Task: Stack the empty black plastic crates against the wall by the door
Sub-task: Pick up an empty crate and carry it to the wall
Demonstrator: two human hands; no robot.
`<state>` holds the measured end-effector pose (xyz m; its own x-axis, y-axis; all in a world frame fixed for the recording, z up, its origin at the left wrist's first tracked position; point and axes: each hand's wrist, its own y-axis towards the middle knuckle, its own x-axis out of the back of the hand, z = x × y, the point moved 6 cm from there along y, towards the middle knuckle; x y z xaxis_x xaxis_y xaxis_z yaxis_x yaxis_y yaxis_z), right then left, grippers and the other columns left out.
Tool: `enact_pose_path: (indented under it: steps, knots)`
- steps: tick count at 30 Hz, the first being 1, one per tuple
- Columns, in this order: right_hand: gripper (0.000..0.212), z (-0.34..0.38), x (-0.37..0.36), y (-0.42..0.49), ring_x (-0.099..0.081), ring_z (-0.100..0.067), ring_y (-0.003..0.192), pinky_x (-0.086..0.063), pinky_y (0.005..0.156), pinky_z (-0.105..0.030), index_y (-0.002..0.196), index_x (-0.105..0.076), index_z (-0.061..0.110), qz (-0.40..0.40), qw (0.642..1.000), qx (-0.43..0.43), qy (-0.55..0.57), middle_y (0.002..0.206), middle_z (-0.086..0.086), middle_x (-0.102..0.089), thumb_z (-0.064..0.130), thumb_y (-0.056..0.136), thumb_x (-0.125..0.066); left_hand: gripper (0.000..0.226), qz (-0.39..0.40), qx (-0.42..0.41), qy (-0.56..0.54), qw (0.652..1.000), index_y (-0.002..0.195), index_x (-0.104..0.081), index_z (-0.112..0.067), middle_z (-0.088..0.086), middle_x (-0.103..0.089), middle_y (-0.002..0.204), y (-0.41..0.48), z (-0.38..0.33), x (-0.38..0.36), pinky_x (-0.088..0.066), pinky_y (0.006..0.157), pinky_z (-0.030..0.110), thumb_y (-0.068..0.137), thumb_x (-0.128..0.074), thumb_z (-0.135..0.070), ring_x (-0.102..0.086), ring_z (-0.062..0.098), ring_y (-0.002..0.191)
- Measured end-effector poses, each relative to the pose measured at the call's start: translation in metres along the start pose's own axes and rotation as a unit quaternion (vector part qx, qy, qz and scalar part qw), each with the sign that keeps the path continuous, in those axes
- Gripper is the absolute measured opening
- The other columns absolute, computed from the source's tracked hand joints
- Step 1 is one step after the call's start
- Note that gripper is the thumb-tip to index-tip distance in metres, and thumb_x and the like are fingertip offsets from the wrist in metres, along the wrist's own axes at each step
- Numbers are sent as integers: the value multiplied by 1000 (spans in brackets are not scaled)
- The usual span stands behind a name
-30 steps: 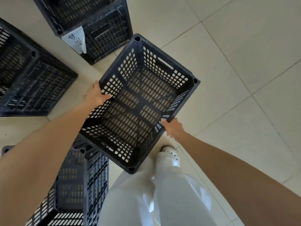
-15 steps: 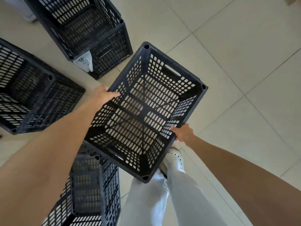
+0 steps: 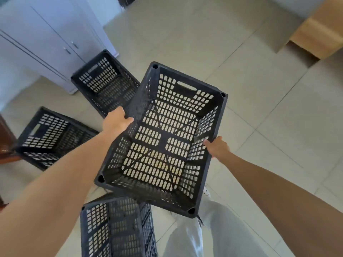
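Left hand [image 3: 116,121] and right hand [image 3: 218,147] clamp the crate [image 3: 161,140] rims — fingertips hidden inside

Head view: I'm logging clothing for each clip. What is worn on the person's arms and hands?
Nothing shows on either: the left hand and right hand are bare, without gloves, rings or watch, and both forearms are uncovered to the frame edge, no sleeves in view.
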<state>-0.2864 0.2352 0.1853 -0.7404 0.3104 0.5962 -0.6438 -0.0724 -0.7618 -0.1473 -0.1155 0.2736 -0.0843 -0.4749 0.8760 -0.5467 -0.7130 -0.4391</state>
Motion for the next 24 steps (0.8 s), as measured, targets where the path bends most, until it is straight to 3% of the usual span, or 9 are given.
enact_pose_path:
  steps: [3,8,13,15,20,24]
  knots:
    - [66,26,48,-7,-59,-36,113,-52,83,-39,145,-29,2,-23,999,25,-9,131,-19,-57,48,99,-45,29,-4,-23,4,1000,93,-51,-9,9,-59,86,3,-30,38,-49,73,40,91,-60,-37,-59,31,82]
    - [58,52,138,-1,-54,-23,84,-44,67,-32,138,-36,2,-50,997,43,-27,112,-14,-60,45,101,-44,27,-2,-39,-18,999,80,-47,-12,5,-52,73,16,-90,74,-41,64,34,91,-61,-32,-56,28,74]
    - [55,70,230,37,-61,-27,93,-44,65,-30,136,-39,2,-54,994,72,-61,113,-16,-63,44,101,-44,35,4,-29,-18,999,65,-40,-20,2,-49,65,37,-165,90,-48,75,40,89,-63,-32,-60,31,75]
    - [55,73,265,53,-62,-29,99,-46,71,-33,136,-39,4,-62,993,75,-62,114,-16,-63,45,100,-44,34,5,-24,-24,999,66,-40,-19,3,-50,66,46,-195,92,-45,71,37,89,-62,-32,-58,29,71]
    - [54,86,354,86,-52,-24,88,-44,72,-33,134,-42,4,-93,990,81,-75,120,-15,-60,46,101,-41,27,22,-47,-27,998,71,-46,-16,3,-56,70,73,-275,105,-38,58,29,87,-61,-30,-54,17,62]
    - [44,102,423,117,-55,-23,82,-43,61,-29,125,-48,5,-123,987,88,-56,106,-12,-62,42,101,-46,26,24,-74,-38,996,73,-49,-13,6,-59,76,113,-340,126,-43,61,30,85,-65,-30,-56,20,69]
